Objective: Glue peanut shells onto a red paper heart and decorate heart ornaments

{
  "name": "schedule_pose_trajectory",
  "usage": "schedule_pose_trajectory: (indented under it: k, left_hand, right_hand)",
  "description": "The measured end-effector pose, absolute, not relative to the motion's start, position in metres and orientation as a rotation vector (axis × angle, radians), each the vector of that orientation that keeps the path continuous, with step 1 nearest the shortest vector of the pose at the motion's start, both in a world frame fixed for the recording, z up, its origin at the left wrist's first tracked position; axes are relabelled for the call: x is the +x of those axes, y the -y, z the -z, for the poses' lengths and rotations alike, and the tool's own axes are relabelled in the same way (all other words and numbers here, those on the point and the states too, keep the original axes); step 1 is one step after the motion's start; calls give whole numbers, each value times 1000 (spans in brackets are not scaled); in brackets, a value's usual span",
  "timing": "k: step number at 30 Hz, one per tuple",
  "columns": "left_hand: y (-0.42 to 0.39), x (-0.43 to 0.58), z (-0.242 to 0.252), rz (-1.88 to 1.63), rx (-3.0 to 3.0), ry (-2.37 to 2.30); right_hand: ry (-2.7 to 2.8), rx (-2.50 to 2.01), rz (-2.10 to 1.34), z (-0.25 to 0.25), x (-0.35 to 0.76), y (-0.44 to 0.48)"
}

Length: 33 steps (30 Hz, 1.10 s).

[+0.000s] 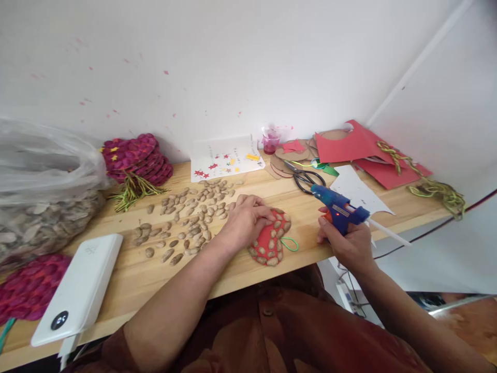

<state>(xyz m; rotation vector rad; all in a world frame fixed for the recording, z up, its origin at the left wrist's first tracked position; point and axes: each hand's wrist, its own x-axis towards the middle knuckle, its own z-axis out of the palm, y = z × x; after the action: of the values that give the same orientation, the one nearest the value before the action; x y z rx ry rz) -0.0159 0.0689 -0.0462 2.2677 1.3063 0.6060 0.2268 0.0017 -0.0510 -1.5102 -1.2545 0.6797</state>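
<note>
A red heart-shaped piece [263, 237] lies near the table's front edge, with peanuts [272, 243] fixed along its rim and middle. A green cord loop [290, 244] sticks out from its right side. My left hand [248, 220] rests over the heart's upper left part, fingers curled together and fingertips down among the peanuts; whatever is under them is hidden. To the right, my right hand [347, 243] is wrapped around a blue glue gun [339, 207] with a lit red light and a white glue stick out of its back. The gun's nozzle points up and left, apart from the heart.
Loose peanuts [194, 220] spread left of the heart. Finished purple pieces [137, 158], a plastic bag of peanuts [46, 217] and a white power bank [81, 285] are further left. Behind are a sticker sheet [225, 158], a cup [271, 140], black scissors [306, 178] and red card [345, 142].
</note>
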Motion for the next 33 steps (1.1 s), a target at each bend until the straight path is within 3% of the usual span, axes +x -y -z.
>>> schedule_pose_trajectory:
  k: [8,17,33]
  left_hand:
    - [-69,-32,36,-1116,2289,-1135]
    - [-55,-33,30,-716,2569,-1062]
    - [-46,-21,29,-565,2608,-1100]
  right_hand:
    - [1256,-1456,-630,55,226,0]
    - [1278,-1447,-612,61,227,2]
    - [1302,-1495,-609,65,230,4]
